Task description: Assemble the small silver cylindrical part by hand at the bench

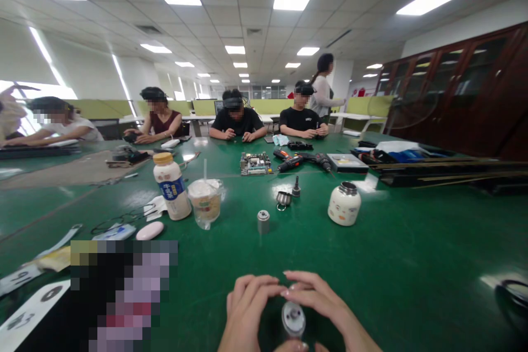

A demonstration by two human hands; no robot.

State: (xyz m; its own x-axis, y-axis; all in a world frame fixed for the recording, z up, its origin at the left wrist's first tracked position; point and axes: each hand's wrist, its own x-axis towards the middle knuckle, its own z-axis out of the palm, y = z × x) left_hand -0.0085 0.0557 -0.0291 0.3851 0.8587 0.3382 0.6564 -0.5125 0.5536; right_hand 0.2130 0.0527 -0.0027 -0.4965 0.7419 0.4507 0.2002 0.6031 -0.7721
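A small metal cylinder (293, 319) stands on the green tabletop between my hands, its pale round top showing dark holes and a raised centre. My left hand (247, 308) curves round its left side, fingers stretched out beyond it. Mirroring that, my right hand (325, 305) arches along the right side, fingers apart and their tips close to the left fingertips. The thumbs lie at the bottom edge of the view near the cylinder's base; whether they touch it is unclear. Farther forward stands a similar metal cylinder (263, 221), with a small steel cup-like part (283, 199) and a dark pointed fitting (296, 187) beyond.
To the left are a milk bottle (172, 187), a drink cup with straw (205, 201) and a pink oval case (149, 230). A white jar (344, 204) stands right. A circuit board (256, 163) and power drills (303, 160) lie farther back. Several people sit across the table.
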